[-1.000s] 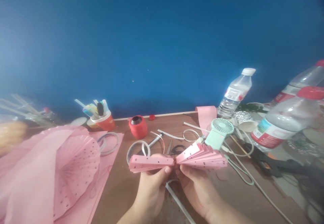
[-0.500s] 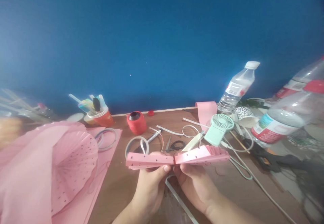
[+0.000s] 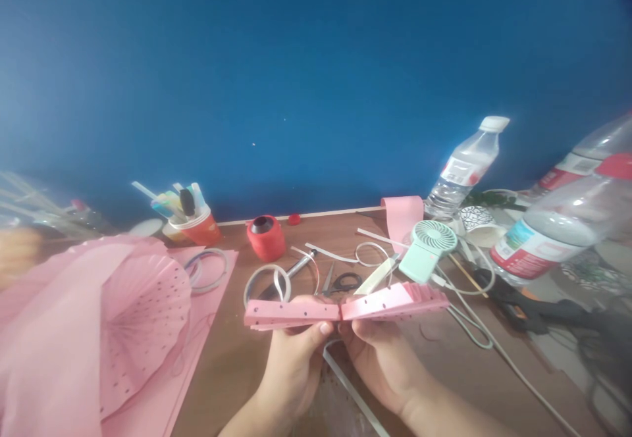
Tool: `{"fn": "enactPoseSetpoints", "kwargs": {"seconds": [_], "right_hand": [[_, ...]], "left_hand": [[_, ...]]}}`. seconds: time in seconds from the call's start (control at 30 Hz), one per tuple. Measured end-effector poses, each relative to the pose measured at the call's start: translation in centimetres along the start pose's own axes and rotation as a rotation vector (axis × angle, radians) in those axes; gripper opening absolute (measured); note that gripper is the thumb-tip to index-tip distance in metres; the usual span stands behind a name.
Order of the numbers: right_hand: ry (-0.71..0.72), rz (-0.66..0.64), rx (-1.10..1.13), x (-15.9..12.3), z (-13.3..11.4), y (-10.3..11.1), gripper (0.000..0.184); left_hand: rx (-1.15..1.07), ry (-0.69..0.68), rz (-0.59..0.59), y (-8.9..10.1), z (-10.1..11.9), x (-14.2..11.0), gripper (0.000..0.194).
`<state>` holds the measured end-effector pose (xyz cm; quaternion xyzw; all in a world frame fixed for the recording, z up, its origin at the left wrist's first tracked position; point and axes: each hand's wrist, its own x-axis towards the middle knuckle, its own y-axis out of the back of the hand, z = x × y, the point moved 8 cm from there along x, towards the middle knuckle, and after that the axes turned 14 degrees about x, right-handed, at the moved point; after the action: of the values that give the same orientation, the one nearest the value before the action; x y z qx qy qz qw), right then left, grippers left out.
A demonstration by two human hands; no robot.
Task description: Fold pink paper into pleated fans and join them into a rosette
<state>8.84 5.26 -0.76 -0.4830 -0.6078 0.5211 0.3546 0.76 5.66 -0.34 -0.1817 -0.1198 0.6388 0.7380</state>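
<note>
A pink pleated paper (image 3: 385, 306) with small dark dots is folded into a narrow stack and pinched at its middle, where its two halves meet. My left hand (image 3: 299, 358) grips the left half near the centre, thumb on the front face. On the right half, my right hand (image 3: 382, 361) holds on from below with its thumb along the lower edge. Most of my fingertips are hidden behind the folds. Under my hands runs a pale flat strip (image 3: 353, 387). Just beyond the paper lie dark-handled scissors (image 3: 347, 282) and a tape roll (image 3: 248, 287).
An opened pleated pink fan (image 3: 148, 318) and pink sheets (image 3: 197, 351) lie at left. Farther back stand an orange cup (image 3: 205, 228) of pens and a red container (image 3: 267, 239). To the right are a mint handheld fan (image 3: 422, 256), cables, a glue gun (image 3: 523, 305) and water bottles (image 3: 464, 167).
</note>
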Motion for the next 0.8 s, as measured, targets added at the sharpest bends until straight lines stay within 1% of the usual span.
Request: {"fn": "enactPoseSetpoints", "kwargs": {"seconds": [0.27, 0.47, 0.6, 0.7, 0.8], "right_hand": [[-0.012, -0.010, 0.003, -0.10, 0.22, -0.06, 0.025], [-0.008, 0.002, -0.007, -0.06, 0.23, 0.30, 0.021], [-0.042, -0.036, 0.005, -0.08, 0.60, -0.21, 0.021], [-0.056, -0.048, -0.001, -0.15, 0.82, -0.37, 0.025], [-0.039, -0.046, -0.003, -0.18, 0.75, -0.26, 0.022]], "left_hand": [[0.021, -0.008, 0.015, 0.02, 0.06, 0.09, 0.009], [0.006, -0.006, 0.008, -0.03, -0.06, -0.14, 0.009], [0.019, 0.007, 0.005, -0.06, -0.26, -0.27, 0.008], [0.036, 0.003, 0.022, 0.02, -0.25, -0.27, 0.011], [0.048, -0.021, 0.050, 0.16, -0.09, -0.23, 0.014]]}}
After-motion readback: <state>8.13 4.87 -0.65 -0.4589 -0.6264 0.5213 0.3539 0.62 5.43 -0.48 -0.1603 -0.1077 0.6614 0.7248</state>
